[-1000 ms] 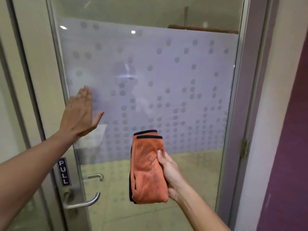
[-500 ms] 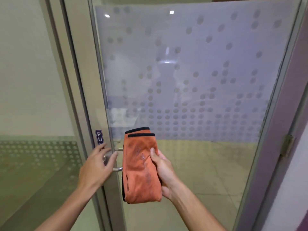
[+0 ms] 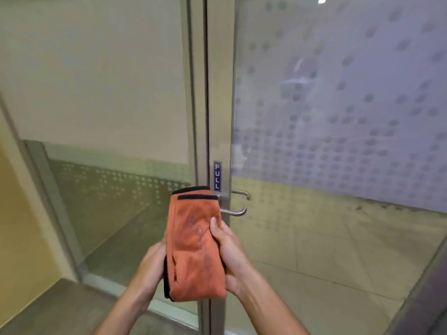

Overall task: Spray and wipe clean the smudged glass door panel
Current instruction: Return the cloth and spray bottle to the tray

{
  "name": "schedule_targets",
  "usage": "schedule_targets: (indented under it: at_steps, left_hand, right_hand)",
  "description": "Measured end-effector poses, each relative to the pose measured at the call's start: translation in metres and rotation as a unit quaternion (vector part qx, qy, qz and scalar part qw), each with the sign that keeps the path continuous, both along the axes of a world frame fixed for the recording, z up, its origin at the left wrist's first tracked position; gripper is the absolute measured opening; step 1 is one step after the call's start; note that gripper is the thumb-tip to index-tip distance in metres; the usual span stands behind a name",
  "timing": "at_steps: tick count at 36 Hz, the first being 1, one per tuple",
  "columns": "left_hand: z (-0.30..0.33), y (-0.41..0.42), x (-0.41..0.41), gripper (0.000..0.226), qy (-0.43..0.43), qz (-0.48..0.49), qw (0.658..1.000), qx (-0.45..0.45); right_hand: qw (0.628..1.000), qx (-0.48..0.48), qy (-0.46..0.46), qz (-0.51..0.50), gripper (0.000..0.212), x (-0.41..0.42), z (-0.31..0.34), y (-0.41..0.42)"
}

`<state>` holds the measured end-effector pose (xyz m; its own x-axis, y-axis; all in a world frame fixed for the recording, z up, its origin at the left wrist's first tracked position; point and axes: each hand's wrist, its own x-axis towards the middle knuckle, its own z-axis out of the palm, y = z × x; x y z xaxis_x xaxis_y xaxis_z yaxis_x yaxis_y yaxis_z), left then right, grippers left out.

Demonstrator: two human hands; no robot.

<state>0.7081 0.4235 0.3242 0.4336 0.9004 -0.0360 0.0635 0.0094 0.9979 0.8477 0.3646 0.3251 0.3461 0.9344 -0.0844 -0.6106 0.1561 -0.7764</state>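
Both hands hold a folded orange microfibre cloth upright in front of the door frame. The right hand grips the cloth's right edge, its thumb pressed flat on the front face and the fingers wrapped behind out of sight. The left hand cups the cloth's left edge, fingers curled behind it. The cloth has a black trim along its top folds and shows darker smudges on its front. Just behind its top right corner a metal lever handle juts to the right from the door's metal stile, and a narrow blue "PULL" sign sits on the stile just above. The glass door panel fills the right half of the view; its upper part carries a frosted film dotted with round clear spots, with a hazy smear and faint reflections across it, and its lower strip is clear, showing a tiled floor beyond. To the left stands a fixed glass side panel with a perforated band lower down.
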Motion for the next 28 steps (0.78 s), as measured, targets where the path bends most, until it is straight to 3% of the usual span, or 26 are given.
schedule_targets:
  at_steps: [4, 12, 28]
  left_hand:
    - [-0.006, -0.005, -0.061, 0.042, -0.056, 0.032, 0.997, -0.033]
    - [-0.013, -0.033, -0.176, 0.046, -0.136, 0.113, 0.980, -0.092]
    - [-0.041, -0.086, -0.348, 0.040, -0.131, 0.250, 0.954, -0.105]
  right_hand:
    - [0.999, -0.016, 0.008, 0.044, 0.031, -0.060, -0.007, 0.006]
    - [0.989, -0.049, 0.004, 0.138, 0.033, -0.164, -0.018, 0.003]
    - [0.949, -0.093, -0.049, 0.298, 0.031, -0.333, -0.037, 0.007]
